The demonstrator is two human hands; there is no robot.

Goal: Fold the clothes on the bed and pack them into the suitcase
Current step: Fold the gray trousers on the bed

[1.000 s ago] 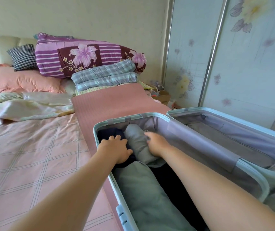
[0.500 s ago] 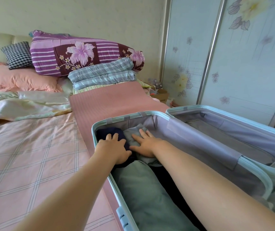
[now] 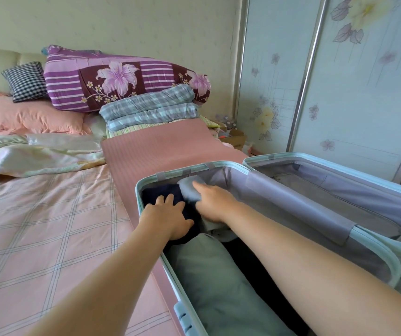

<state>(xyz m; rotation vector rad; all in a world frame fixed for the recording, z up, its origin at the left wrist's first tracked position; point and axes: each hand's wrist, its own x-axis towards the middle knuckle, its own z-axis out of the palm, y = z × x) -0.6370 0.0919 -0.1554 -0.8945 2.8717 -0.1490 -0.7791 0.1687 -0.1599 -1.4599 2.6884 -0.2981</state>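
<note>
Item: suitcase (image 3: 138, 197), lying open on the bed (image 3: 36, 226), its left half being filled and its other half (image 3: 340, 190) being left bare.

Contents: a navy garment (image 3: 155, 192) in the far left corner, a grey-blue roll (image 3: 189, 190) just beside it against the far wall, and a grey-green folded garment (image 3: 209, 275) nearer.

Step in hand, as judged: the roll is being bedded into place.
- The navy garment is being pressed down by the left hand (image 3: 167, 219), palm flat and fingers straight.
- The roll is being pushed by the right hand (image 3: 215, 202), fingers stretched forward. Nothing is being pinched, so far as motion blur allows.

Next move, as judged: both hands are to be lifted clear and any remaining clothes sought on the bed.

Change: a second earlier the roll was being gripped by curled right fingers. These are now being extended further toward the far wall. The left hand is being kept where it was.
</note>
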